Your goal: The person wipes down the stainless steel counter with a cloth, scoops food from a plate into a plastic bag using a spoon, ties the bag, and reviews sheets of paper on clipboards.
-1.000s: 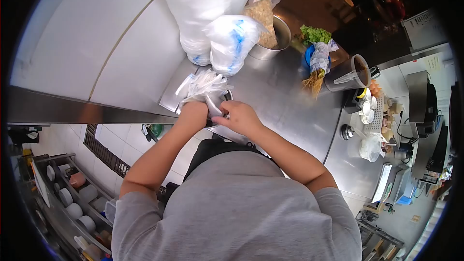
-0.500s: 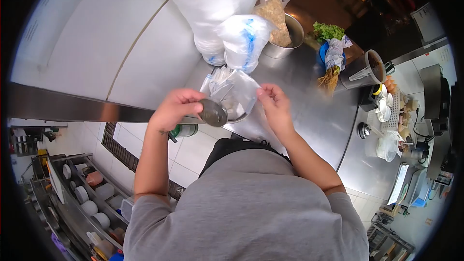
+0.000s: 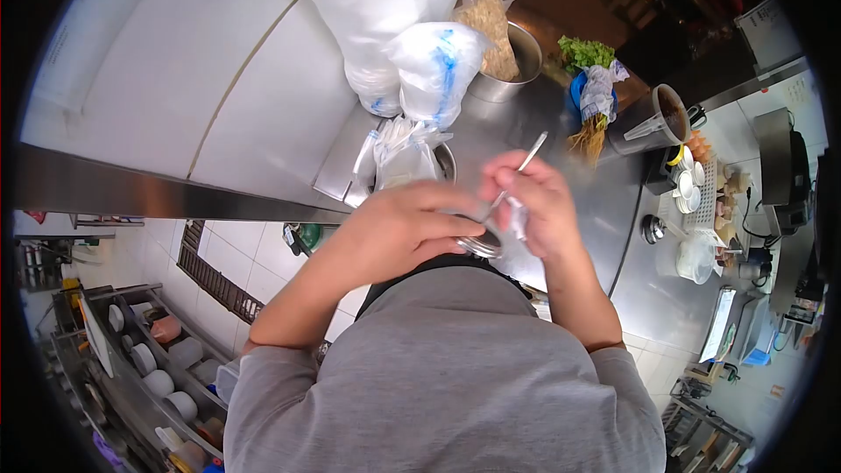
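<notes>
My left hand [image 3: 425, 226] is closed on the edge of a small round metal bowl [image 3: 480, 247], held close to my waist. A thin metal spoon [image 3: 531, 149] slants up from the bowl, pinched by my right hand [image 3: 536, 200]; its lower end is mostly hidden. A scrap of clear plastic [image 3: 518, 221] hangs below the right fingers and is partly blurred. Beyond my left hand, a crumpled white plastic bag [image 3: 405, 158] sits in a metal container [image 3: 447, 162] at the counter's edge.
Filled white bags [image 3: 438, 70] lean near the wall. Behind them stand a metal pot [image 3: 524, 57] with a brown slab and a bunch of greens [image 3: 587, 54]. A clear jug [image 3: 653, 123] and a white rack [image 3: 701, 201] line the right. Shelves of bowls [image 3: 149, 355] stand lower left.
My left hand has moved right and toward my body with the bowl, from beside the bag. My right hand has let go of the opened bag and now holds the spoon.
</notes>
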Motion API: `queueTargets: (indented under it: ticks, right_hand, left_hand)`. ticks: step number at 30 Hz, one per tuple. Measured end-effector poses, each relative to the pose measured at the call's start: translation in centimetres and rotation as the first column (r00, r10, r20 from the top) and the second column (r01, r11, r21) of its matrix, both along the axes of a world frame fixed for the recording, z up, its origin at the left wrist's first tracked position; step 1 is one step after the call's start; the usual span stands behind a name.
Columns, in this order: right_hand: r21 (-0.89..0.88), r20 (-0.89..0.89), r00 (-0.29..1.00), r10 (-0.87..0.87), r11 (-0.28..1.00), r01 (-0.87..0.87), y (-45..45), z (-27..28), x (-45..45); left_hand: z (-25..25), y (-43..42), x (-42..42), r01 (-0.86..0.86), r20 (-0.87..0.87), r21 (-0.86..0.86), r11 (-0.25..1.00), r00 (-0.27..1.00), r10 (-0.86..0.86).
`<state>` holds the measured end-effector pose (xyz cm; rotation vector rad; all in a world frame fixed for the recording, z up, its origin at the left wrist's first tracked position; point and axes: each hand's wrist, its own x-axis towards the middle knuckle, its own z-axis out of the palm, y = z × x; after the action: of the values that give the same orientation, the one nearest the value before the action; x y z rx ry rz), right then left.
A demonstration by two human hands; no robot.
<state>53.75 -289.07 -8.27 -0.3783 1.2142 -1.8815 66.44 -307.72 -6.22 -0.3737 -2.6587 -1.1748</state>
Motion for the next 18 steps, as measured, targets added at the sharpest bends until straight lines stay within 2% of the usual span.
queueTargets:
  ticks: [2, 3, 4, 5, 7, 8, 11, 14, 17, 18]
  right_hand:
    - [0.047, -0.242, 0.959, -0.145, 0.986, 0.161, 2.1, -2.7, -1.8]
    - [0.119, -0.324, 0.929, -0.18, 0.966, 0.228, 2.7, -4.0, -2.4]
    - [0.183, -0.405, 0.891, -0.206, 0.936, 0.3, 3.0, -5.5, -3.1]
    - [0.238, -0.483, 0.847, -0.224, 0.897, 0.372, 3.3, -7.2, -3.5]
    - [0.321, -0.526, 0.827, -0.197, 0.855, 0.407, 2.8, -11.7, -3.5]
    - [0.364, -0.545, 0.82, -0.177, 0.831, 0.421, 2.3, -13.7, -3.4]
    - [0.325, -0.654, 0.747, -0.12, 0.847, 0.421, 0.6, -17.2, -3.3]
    - [0.358, -0.747, 0.663, 0.048, 0.869, 0.34, -0.6, -19.3, -4.6]
    - [0.12, -0.957, 0.278, -0.084, 0.757, 0.643, -1.9, -12.6, -4.7]
    - [0.201, -0.913, 0.403, -0.068, 0.783, 0.588, -2.4, -10.2, -5.4]
  left_hand:
    - [-3.5, -1.0, -2.5, -0.075, -0.091, 0.011, 0.997, 0.993, 0.076]
    - [-6.4, -2.9, -3.6, -0.31, -0.082, 0.044, 0.95, 0.946, 0.313]
    - [-9.2, -4.5, -4.2, -0.526, -0.064, 0.07, 0.847, 0.845, 0.531]
    - [-11.0, -4.3, -4.2, -0.495, 0.027, -0.031, 0.868, 0.868, 0.496]
    - [-12.8, -3.7, -3.5, -0.396, 0.204, -0.23, 0.889, 0.874, 0.442]
    - [-11.1, -1.6, -3.0, -0.282, 0.16, -0.223, 0.933, 0.934, 0.32]
    - [-11.8, 3.0, -1.2, -0.358, 0.093, -0.237, 0.903, 0.917, 0.388]
    - [-14.0, 1.0, -1.0, -0.435, 0.195, -0.279, 0.856, 0.847, 0.495]
    - [-13.7, -1.6, -0.7, -0.57, 0.13, -0.246, 0.784, 0.782, 0.61]
    - [-13.2, -2.5, -0.6, -0.528, 0.233, -0.247, 0.812, 0.781, 0.579]
